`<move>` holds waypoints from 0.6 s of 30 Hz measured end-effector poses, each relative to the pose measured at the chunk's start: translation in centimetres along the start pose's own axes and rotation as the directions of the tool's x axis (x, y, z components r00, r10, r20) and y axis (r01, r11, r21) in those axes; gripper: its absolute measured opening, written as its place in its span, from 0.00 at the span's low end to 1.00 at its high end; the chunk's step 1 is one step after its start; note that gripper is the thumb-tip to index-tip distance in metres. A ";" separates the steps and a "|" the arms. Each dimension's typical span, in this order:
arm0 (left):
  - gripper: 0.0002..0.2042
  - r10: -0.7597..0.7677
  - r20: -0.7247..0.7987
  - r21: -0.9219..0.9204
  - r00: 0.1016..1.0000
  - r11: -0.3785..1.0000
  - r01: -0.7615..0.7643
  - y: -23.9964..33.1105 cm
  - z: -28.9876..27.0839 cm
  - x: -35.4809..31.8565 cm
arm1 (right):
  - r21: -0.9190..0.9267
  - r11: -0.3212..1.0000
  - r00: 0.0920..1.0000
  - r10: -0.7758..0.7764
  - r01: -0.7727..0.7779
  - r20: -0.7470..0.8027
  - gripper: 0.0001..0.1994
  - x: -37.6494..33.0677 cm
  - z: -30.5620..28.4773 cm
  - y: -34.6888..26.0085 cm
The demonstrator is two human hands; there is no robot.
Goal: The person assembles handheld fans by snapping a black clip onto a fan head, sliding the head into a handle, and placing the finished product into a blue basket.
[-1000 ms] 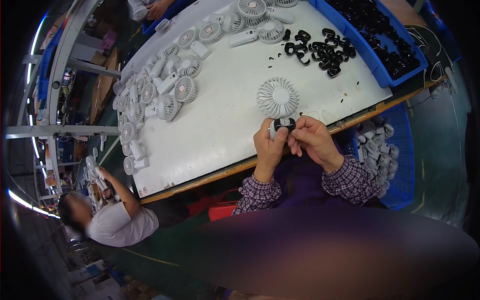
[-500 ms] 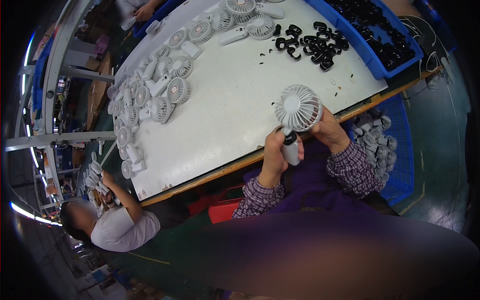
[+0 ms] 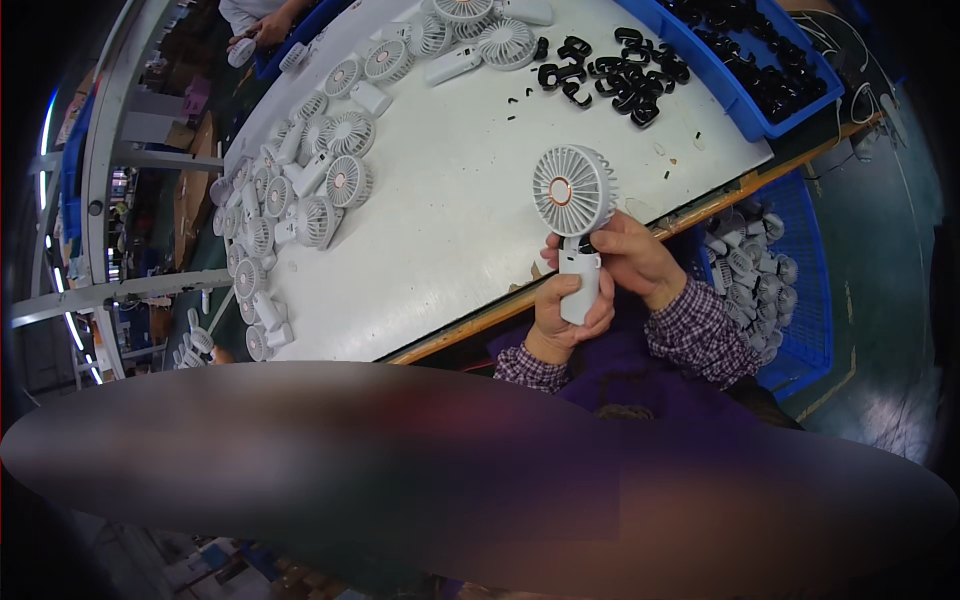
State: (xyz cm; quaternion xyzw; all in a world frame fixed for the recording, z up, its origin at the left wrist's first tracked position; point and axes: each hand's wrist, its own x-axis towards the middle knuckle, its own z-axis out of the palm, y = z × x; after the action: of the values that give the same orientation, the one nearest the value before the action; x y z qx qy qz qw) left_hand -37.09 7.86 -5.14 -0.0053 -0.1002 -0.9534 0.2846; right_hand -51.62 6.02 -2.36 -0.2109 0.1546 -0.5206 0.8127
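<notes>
Right of centre in the frame, we see a white handheld fan (image 3: 575, 190) held upright over the near edge of the bench (image 3: 450, 230), its round grille and copper-coloured ring facing us. Our left hand (image 3: 566, 318) is wrapped around the lower part of its handle. Our right hand (image 3: 640, 258) has its thumb by the black piece (image 3: 586, 245) at the fan's neck; some of its fingers are hidden behind, so we cannot tell how firmly it grips.

Toward the upper right we have loose black clips (image 3: 625, 90) heaped on the bench, near a blue tray (image 3: 738, 108) of similar black parts. More white fans (image 3: 349, 183) lie crowded along the bench at the left and top of the frame. At the right, below the bench, a blue basket (image 3: 818, 305) contains further fans (image 3: 755, 290). In the upper left we notice a co-worker's hands (image 3: 272, 30).
</notes>
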 end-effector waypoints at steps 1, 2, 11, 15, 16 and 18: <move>0.21 0.030 -0.123 0.011 0.992 1.000 -0.029 -0.3 0.8 -0.3 | 0.005 1.000 1.000 0.006 -0.006 -0.023 0.28 -0.6 0.4 0.2; 0.22 0.003 -0.151 0.036 0.989 0.999 0.002 -0.2 1.8 -0.4 | 0.039 0.999 0.999 -0.019 0.020 -0.044 0.28 -1.6 0.4 0.2; 0.10 0.716 -0.334 0.922 0.613 0.384 0.053 11.5 2.8 -4.9 | -0.031 0.884 0.798 -0.435 0.466 -0.417 0.25 -19.4 -7.4 -4.5; 0.19 0.883 0.430 0.493 0.191 -0.406 0.769 27.5 0.4 -16.0 | -0.175 0.984 0.428 -0.140 -0.043 -0.893 0.19 -30.5 -23.7 -2.3; 0.21 0.864 0.431 0.349 0.259 -0.424 0.836 30.4 0.3 -17.4 | -0.215 0.977 0.256 -0.208 -0.001 -0.944 0.18 -31.5 -27.2 -0.4; 0.24 0.848 0.422 0.201 0.320 -0.432 0.879 34.8 -0.8 -19.3 | -0.310 0.911 0.085 -0.299 -0.270 -0.951 0.18 -35.5 -35.2 2.1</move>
State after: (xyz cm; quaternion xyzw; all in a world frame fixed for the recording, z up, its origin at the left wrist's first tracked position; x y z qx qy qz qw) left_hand -1.97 -10.29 -0.71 -0.7144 0.6182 -0.1773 -0.2758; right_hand -81.15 32.76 -32.66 0.0308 0.7660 -0.4860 0.4197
